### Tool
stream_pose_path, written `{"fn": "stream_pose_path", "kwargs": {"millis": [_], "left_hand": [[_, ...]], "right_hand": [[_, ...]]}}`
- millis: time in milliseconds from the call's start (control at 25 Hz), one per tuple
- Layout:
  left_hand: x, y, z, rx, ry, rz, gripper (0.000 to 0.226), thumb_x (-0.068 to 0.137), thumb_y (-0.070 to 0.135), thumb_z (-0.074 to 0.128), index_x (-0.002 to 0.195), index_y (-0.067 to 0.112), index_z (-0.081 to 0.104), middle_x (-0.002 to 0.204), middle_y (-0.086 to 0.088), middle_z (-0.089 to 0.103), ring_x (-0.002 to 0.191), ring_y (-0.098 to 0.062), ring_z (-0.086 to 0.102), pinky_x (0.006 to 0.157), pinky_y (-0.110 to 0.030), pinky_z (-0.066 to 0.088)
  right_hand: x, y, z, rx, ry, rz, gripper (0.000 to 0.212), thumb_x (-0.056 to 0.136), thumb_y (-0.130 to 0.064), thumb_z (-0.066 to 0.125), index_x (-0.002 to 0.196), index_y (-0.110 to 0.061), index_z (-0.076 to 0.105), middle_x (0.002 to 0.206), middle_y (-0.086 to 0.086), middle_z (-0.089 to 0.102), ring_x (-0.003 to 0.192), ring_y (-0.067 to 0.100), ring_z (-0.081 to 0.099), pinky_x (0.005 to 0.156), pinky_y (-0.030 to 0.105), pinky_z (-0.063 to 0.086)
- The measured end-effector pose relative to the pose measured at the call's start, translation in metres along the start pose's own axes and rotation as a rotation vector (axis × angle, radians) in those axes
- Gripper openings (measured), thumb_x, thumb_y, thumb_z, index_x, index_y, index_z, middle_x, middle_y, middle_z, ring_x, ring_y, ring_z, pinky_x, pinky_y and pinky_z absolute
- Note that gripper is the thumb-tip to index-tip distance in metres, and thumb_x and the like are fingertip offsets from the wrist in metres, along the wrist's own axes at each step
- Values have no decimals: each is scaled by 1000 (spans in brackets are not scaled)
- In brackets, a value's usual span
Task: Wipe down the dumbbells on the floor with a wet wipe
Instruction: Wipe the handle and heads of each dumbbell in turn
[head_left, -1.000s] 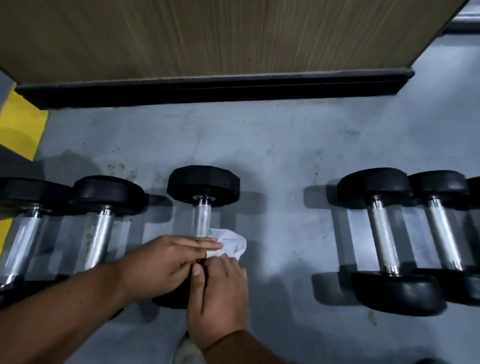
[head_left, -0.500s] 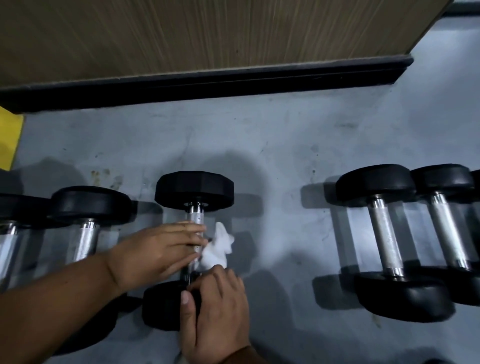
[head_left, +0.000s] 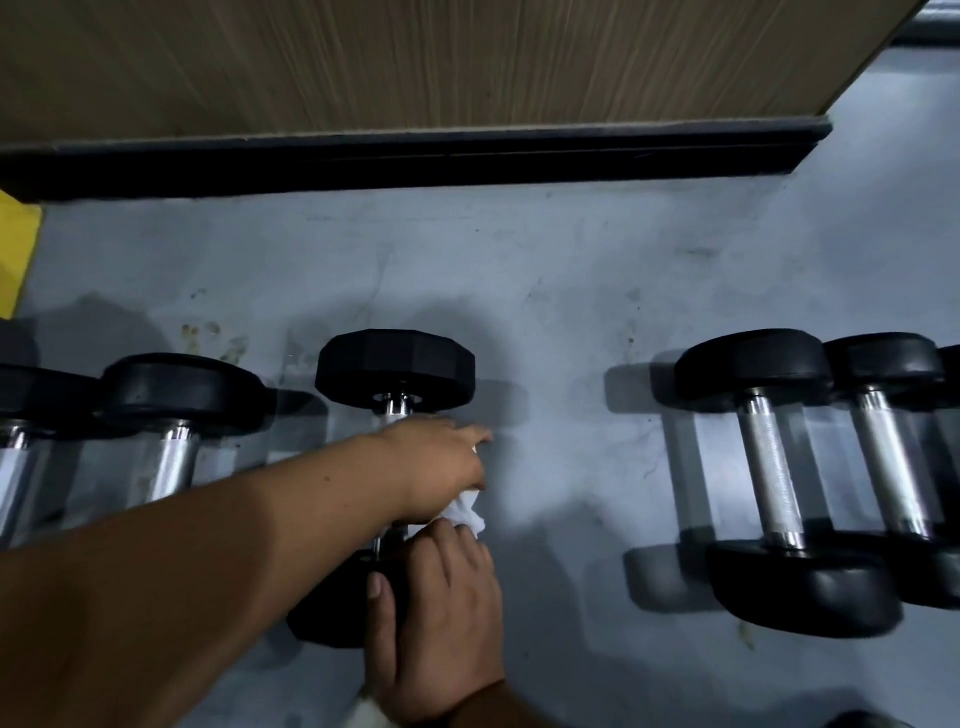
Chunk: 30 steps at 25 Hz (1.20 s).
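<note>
Floor (head_left: 571, 270): we work on a grey, scuffed surface; a wooden panel (head_left: 415, 62) with a dark base strip (head_left: 415, 156) runs along the far side.
Right pair of dumbbells (head_left: 779, 478): we see two, side by side and touching or nearly so, well apart from ours on the right; not in our way.
Left dumbbells (head_left: 171, 415): two more lie just beside ours on the left, under our left forearm; we judge that this crowds any sweep toward that side.
Dumbbell in hand (head_left: 395, 371): it lies centre, handle running near to far, far head free, near head (head_left: 327, 613) partly under our hands. We judge it heavy and rigid, and its faceted heads should keep it from rolling; the metal handle may be slippery when damp. Best held by a rubber head while the wipe runs along the bar.
Left hand (head_left: 431, 467): we lay it across the handle, fingers stretched out to the right, pressing the wipe beneath; whether the fingers curl round the bar we cannot tell.
Right hand (head_left: 441, 618): we rest it on the near head, fingers bent toward the wipe's edge; whether it pinches the cloth is hidden.
Wet wipe (head_left: 465, 512): soft, light, crumpled, white, showing between both hands on the handle's right side; it could bunch or slip off.
</note>
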<state>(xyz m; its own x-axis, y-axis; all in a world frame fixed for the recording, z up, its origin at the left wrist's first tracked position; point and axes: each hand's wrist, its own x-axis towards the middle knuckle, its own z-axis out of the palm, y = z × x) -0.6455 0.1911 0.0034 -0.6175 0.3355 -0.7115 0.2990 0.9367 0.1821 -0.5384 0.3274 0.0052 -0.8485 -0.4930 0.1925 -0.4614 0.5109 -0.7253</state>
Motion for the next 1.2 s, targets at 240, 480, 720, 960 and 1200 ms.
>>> {"fn": "stream_pose_path", "kwargs": {"millis": [240, 480, 720, 960, 1200], "left_hand": [[12, 14, -1, -188, 271, -39, 17, 75, 29, 70, 77, 20, 56, 93, 1, 57, 83, -24, 61, 67, -34, 52], [-55, -26, 44, -313, 972, -13, 48, 81, 14, 51, 125, 21, 69, 101, -1, 57, 89, -21, 55, 72, -31, 47], [-89, -37, 95, -295, 912, 56, 42, 97, 24, 56, 137, 14, 62, 147, -3, 53, 136, -26, 49, 106, -45, 45], [-98, -51, 81, -38, 788, 73, 43, 92, 38, 53, 133, 29, 64, 141, -3, 48, 118, -24, 51, 94, -39, 48], [-78, -31, 61, -674, 1172, -88, 18, 88, 10, 64, 104, 11, 73, 102, 5, 58, 77, -8, 58, 75, -17, 47]], "right_hand": [[-1, 3, 1, -25, 6, -5, 42, 101, -45, 35, 85, -13, 58, 93, 8, 54, 79, 28, 52, 66, 41, 43], [2, 3, 1, -6, 34, -17, 38, 102, -44, 39, 83, -17, 60, 85, 5, 53, 74, 27, 50, 66, 43, 43], [0, 7, 1, 3, -2, -37, 39, 101, -40, 40, 85, -13, 63, 86, 5, 56, 76, 28, 52, 68, 45, 45], [-3, 8, 2, 1, -18, -35, 36, 100, -37, 41, 87, -13, 64, 86, 6, 54, 77, 30, 52, 68, 48, 46], [-2, 7, 2, 5, -18, -35, 37, 101, -38, 40, 87, -12, 63, 87, 5, 55, 78, 28, 52, 70, 46, 45]]}}
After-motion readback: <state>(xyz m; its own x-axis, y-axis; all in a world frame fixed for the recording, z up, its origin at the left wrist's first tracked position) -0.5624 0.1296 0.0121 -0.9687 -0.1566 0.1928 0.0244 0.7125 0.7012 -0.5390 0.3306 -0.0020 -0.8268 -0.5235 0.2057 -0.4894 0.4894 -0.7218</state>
